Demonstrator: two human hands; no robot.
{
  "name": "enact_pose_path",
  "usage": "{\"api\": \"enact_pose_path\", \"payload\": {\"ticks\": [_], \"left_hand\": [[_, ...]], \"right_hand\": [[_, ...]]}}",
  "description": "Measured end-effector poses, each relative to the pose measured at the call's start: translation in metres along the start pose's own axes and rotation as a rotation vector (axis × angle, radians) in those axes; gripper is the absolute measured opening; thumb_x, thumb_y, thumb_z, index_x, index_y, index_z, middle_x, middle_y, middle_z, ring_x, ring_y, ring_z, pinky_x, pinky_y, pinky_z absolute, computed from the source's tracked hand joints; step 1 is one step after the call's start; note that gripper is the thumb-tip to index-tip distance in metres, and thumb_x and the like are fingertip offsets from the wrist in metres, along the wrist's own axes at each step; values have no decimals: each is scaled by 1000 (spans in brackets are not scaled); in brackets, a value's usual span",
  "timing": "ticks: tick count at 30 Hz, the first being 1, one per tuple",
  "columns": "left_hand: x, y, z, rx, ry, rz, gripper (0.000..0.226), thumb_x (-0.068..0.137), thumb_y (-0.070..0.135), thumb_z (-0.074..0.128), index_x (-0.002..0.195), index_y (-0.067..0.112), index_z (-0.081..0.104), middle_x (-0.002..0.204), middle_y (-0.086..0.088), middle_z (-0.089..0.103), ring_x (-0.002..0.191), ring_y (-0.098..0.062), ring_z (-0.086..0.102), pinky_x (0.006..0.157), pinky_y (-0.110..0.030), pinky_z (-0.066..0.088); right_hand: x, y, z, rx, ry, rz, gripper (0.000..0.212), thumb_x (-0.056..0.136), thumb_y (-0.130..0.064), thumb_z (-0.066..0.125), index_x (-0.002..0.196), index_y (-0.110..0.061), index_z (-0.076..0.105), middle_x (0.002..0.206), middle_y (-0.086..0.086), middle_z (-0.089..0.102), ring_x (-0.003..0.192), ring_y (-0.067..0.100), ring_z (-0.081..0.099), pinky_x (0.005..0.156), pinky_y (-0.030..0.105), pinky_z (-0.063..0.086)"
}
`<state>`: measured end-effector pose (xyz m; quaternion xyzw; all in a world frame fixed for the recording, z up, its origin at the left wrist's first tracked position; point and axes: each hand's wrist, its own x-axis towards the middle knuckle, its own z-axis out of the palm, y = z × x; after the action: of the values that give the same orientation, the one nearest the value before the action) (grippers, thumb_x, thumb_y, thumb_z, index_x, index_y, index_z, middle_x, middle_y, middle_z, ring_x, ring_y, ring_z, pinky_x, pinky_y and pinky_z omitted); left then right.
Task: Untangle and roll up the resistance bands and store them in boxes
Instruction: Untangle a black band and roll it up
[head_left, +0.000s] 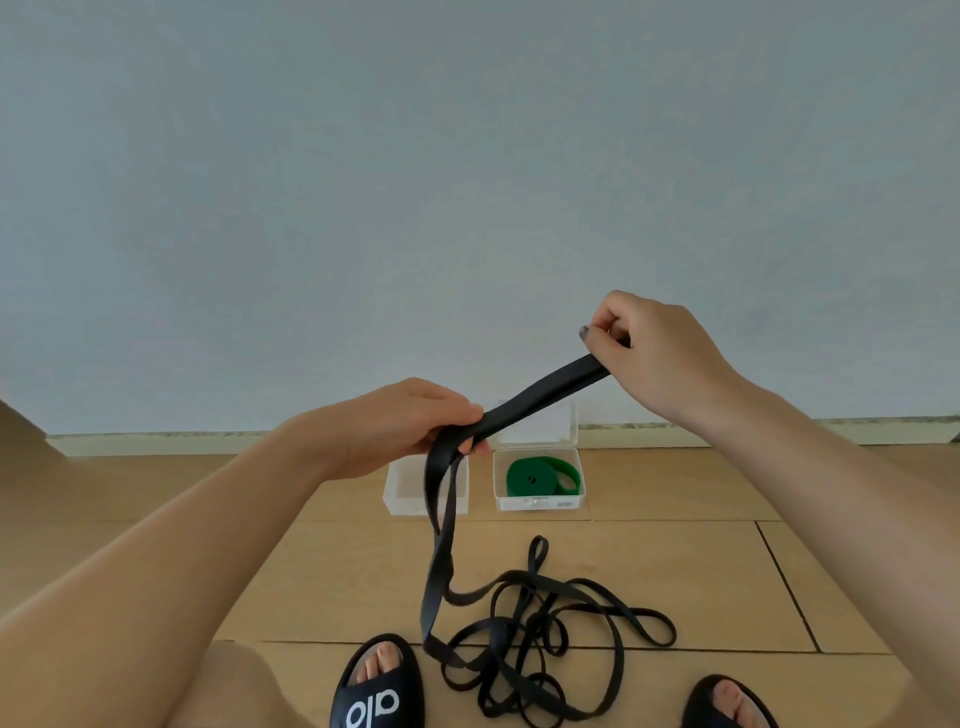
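The left hand (400, 428) grips one black band (540, 397), and the right hand (649, 353) pinches its raised end. Below, two clear boxes sit side by side: the left box (402, 499) looks empty, the right box (540, 501) holds one rolled green band (535, 475). A tangle of black bands (524, 644), number unclear, lies on the floor (727, 571) between two black sandals (376, 686).

The left hand (410, 423) and hanging black band (434, 525) are hiding part of the left clear box (402, 493). The bottom edge is cutting off both black sandals (376, 691). The right box's label (563, 504) is staying unreadable.
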<state>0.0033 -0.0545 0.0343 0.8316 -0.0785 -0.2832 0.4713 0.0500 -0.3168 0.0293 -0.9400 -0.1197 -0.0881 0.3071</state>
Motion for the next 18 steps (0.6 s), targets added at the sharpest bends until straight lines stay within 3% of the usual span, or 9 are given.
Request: {"api": "enact_pose_path", "payload": {"ticks": [4, 7, 10, 12, 14, 16, 18], "left_hand": [[0, 1, -4, -33, 75, 52, 39, 107, 27, 50, 76, 13, 67, 90, -4, 72, 83, -10, 63, 94, -29, 52], [-2, 3, -5, 2, 89, 102, 41, 107, 30, 51, 73, 18, 71, 94, -2, 75, 87, -7, 64, 101, -31, 48], [-4, 8, -2, 29, 109, 131, 42, 106, 33, 52, 71, 21, 71, 92, 1, 76, 89, -9, 64, 105, -36, 46], [-4, 13, 1, 13, 123, 155, 41, 106, 31, 52, 71, 19, 71, 91, -1, 75, 88, -11, 63, 105, -41, 45], [-1, 15, 4, 1, 116, 172, 40, 106, 30, 52, 74, 15, 70, 88, -4, 73, 86, -13, 62, 105, -43, 46], [1, 16, 7, -10, 107, 171, 39, 106, 31, 53, 76, 12, 69, 85, -3, 72, 87, -12, 63, 103, -40, 47], [2, 16, 9, -32, 104, 170, 41, 106, 31, 54, 78, 4, 67, 81, 1, 71, 87, -9, 65, 100, -33, 48]], "right_hand": [[-1, 2, -1, -100, -48, -6, 19, 106, -31, 52, 96, -18, 60, 75, -7, 62, 59, 12, 51, 56, 28, 32], [-4, 1, 2, -269, -170, -41, 25, 109, -25, 42, 108, -17, 66, 78, -6, 66, 69, 16, 59, 68, 32, 39], [-10, -11, 13, -288, -263, -87, 36, 111, -25, 32, 118, -17, 66, 78, -4, 67, 77, 22, 64, 75, 32, 35], [-13, -23, 18, -148, -268, -97, 40, 112, -31, 29, 120, -15, 65, 78, -2, 66, 76, 23, 63, 70, 31, 33], [-16, -38, 22, 73, -231, -64, 42, 112, -38, 30, 124, -16, 64, 88, -1, 69, 85, 18, 63, 76, 28, 43], [-19, -52, 25, 306, -271, 3, 45, 111, -46, 29, 126, -21, 64, 107, -3, 73, 105, 12, 64, 92, 23, 44], [-23, -60, 29, 477, -373, 54, 50, 111, -48, 25, 117, -21, 67, 101, -5, 77, 101, 2, 66, 87, 17, 41]]}}
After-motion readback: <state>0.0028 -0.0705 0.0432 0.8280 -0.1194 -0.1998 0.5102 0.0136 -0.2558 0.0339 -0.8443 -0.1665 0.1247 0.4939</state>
